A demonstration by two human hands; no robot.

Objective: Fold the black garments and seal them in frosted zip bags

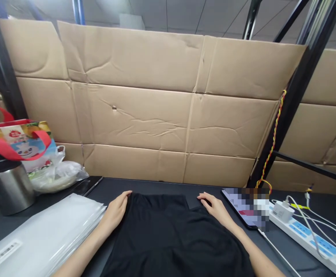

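Head view: both forearms reach in from the bottom edge, palms down. Left hand (116, 212) rests on the top left edge of the black garment (168, 238), right hand (216, 207) on its top right edge. Fingers (124, 198) on both hands are open, slightly curved, lying on the cloth, with no visible pinch or grip. Garment lies spread on the surface (145, 187), between the arms, running off the bottom of the frame.

Left of it: stack of clear plastic bags (41, 234) with a barcode label (2, 257), a steel flask (8, 188), a tote bag with red handles (19, 140), a white plastic bag (57, 177).

Right of it: phone (243, 207) just beside the right hand, screen pixelated. Further right, a white power strip (306, 234) with a charger (281, 211) and cables.

Behind: flattened cardboard sheets (142, 115) against a black metal rack (289, 96). Ceiling panels above.
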